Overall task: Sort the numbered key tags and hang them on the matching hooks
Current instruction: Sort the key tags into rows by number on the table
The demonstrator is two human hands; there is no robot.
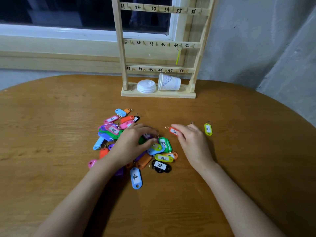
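Loose tag pile [112, 130]: likely light, stiff, slick.
Hold by body: right hand [193, 141] pinches red tag [173, 130]; left hand [131, 144] fingers [145, 128] curl into pile, grip unclear.

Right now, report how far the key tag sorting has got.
Barely started. Done: one yellow tag hangs on hook 41 of the wooden rack. In hand: the right hand pinches an orange-red tag; the left hand reaches into the pile, grip unclear. Tag 47 lies apart. Left: the pile of tags, and the other visible hooks are bare.
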